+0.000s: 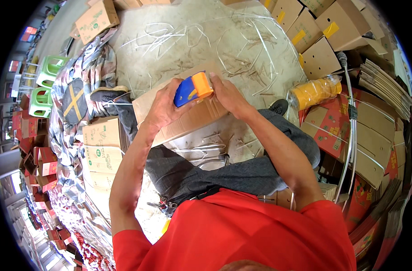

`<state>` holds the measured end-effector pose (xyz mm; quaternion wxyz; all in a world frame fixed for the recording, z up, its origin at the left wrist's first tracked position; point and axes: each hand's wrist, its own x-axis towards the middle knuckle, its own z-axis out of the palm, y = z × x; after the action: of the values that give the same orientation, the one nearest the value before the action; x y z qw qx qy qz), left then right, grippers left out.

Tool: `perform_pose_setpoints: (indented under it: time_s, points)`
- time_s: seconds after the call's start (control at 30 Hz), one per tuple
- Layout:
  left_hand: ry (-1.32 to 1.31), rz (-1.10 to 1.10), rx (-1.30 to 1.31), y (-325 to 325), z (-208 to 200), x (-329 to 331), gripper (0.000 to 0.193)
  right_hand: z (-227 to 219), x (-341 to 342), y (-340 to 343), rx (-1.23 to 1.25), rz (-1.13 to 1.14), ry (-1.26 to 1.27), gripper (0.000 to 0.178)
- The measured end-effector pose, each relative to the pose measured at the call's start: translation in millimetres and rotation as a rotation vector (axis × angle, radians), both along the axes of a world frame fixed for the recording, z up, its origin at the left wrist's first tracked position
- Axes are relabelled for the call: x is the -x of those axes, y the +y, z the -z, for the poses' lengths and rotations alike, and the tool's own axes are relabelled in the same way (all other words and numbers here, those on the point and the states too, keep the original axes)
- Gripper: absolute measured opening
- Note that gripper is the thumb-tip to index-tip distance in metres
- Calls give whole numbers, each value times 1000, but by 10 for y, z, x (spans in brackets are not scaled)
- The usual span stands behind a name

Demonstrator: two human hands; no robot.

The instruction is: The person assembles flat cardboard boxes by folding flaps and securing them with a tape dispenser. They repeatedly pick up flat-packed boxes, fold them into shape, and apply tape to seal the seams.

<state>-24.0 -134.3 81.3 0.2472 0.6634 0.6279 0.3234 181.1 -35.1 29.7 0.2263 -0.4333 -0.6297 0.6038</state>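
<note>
Between my two hands is a blue and orange tape dispenser [186, 91], held over a cardboard box [197, 123]. My left hand [164, 106] is closed around the blue side, with its fingers partly hidden behind it. On the other side, my right hand [228, 94] grips the orange end with its fingertips. The cardboard box lies in front of my legs, its brown face below the tape dispenser and partly covered by my hands.
Wrapped rolls of yellow tape [315, 92] lie right of my knee, near a metal pole [351, 113]. Flattened cartons [370, 144] are stacked at right; open boxes [321, 58] stand behind. White strapping [260, 34] litters the floor. Green stools [51, 71] stand at far left.
</note>
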Motion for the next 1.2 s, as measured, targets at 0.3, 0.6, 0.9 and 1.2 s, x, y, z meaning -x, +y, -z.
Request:
perform_pose_setpoints:
  time_s: [0.3,0.6,0.9,1.2]
  points:
    - [5,8,26,-134,-122,-108,53,-196,-61,-183,154,-54,238,49]
    - [100,67,-96,-97,-176,-163,64,27,-167,-7,-4,-41,244,40]
    - [499,276,-32,263,-260,-77,76,686,-1004,1189,-346,348,39,39]
    - [676,346,108,552,-278,-68,74,1316,-1312,1653,60,155,9,39]
